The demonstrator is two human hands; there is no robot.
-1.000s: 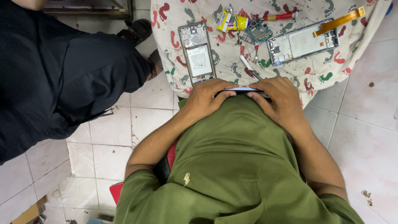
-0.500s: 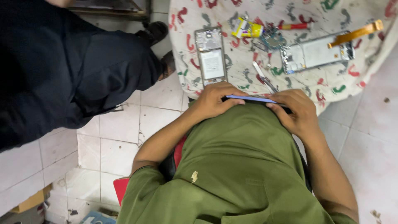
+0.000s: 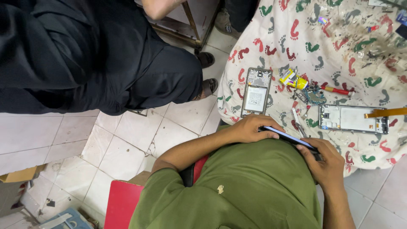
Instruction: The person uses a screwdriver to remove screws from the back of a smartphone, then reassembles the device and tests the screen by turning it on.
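A thin dark phone panel (image 3: 288, 137) is held edge-on against my green shirt (image 3: 250, 186), just in front of the cloth-covered table (image 3: 339, 38). My left hand (image 3: 250, 128) grips its left end with fingers curled over the top. Around its right end, my right hand (image 3: 324, 165) closes from below. Just beyond the hands, an opened phone body with a white battery (image 3: 256, 91) lies on the cloth. Further right lies a second opened phone frame (image 3: 352, 118).
On the cloth lie a small yellow tube (image 3: 292, 79), a red-handled screwdriver (image 3: 337, 90), a small circuit board (image 3: 314, 95), tweezers (image 3: 296, 119) and an orange strip (image 3: 388, 113). A person in black (image 3: 85, 55) stands at the left on the tiled floor. A red stool (image 3: 123, 203) is under me.
The view has shifted, so the table now sits further right and higher. Both hands keep hold of the panel, which now tilts down to the right.
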